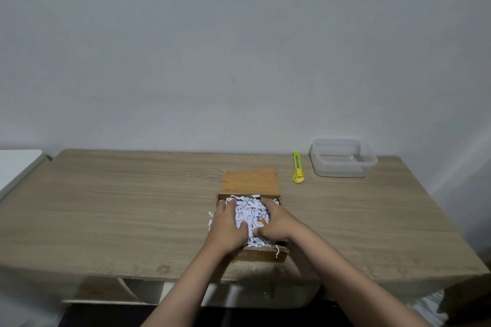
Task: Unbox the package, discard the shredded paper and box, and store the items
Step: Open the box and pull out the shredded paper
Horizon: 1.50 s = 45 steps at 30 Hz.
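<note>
Left fingers: the left hand [228, 223] lies palm down, fingers spread and sunk at their tips into the shredded paper [249, 211]; whether they pinch any of it cannot be told.
Right fingers: the right hand [273, 220] lies curled over the right side of the same heap, thumb pointing towards the left hand, with the fingertips hidden in the shreds, so the grip cannot be told.
Between the hands: white shreds and one small orange piece [261, 221], just beside the right thumb.
Around the fingers: an open cardboard box [261, 253] holds the paper, its lid flap [251, 182] folded back beyond the fingertips.
Under the box: a wooden table [106, 207].
Beyond and right of the fingers: a yellow-green utility knife [297, 167]; further right, well apart, a clear plastic container [342, 156].
</note>
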### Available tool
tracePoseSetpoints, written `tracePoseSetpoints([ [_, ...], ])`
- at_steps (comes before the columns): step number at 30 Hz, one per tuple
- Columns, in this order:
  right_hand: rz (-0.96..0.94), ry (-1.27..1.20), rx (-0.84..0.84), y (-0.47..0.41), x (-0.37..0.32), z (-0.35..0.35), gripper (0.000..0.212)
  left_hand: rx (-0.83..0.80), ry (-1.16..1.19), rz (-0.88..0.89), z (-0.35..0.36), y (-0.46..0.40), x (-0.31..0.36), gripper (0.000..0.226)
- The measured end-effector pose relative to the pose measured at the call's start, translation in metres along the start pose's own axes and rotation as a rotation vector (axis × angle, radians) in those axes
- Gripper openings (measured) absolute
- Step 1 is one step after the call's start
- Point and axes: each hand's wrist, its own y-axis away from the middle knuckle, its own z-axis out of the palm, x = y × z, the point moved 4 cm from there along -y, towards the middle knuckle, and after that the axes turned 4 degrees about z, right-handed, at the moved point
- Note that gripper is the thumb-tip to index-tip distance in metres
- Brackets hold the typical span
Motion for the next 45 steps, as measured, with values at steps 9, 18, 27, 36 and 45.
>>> tracePoseSetpoints([
  [9,0.049,0.005,-0.033,-0.01,0.005,0.004,0.1,-0.337,-0.111,-0.189,-0.004,-0.02,0.005,0.08],
  [18,0.064,0.072,-0.031,-0.012,0.004,0.01,0.098,-0.561,-0.442,-0.198,-0.003,-0.028,0.015,0.094],
  [27,0.069,-0.051,-0.035,-0.012,0.009,0.02,0.099,-0.422,-0.25,-0.221,0.0,-0.019,-0.004,0.087],
  [36,0.043,-0.243,0.009,-0.005,0.011,0.015,0.106,-0.292,0.008,-0.179,0.001,-0.019,-0.011,0.085],
  [45,-0.05,-0.15,0.003,-0.008,0.014,0.017,0.111,-0.333,-0.051,-0.195,0.0,-0.018,-0.009,0.088],
])
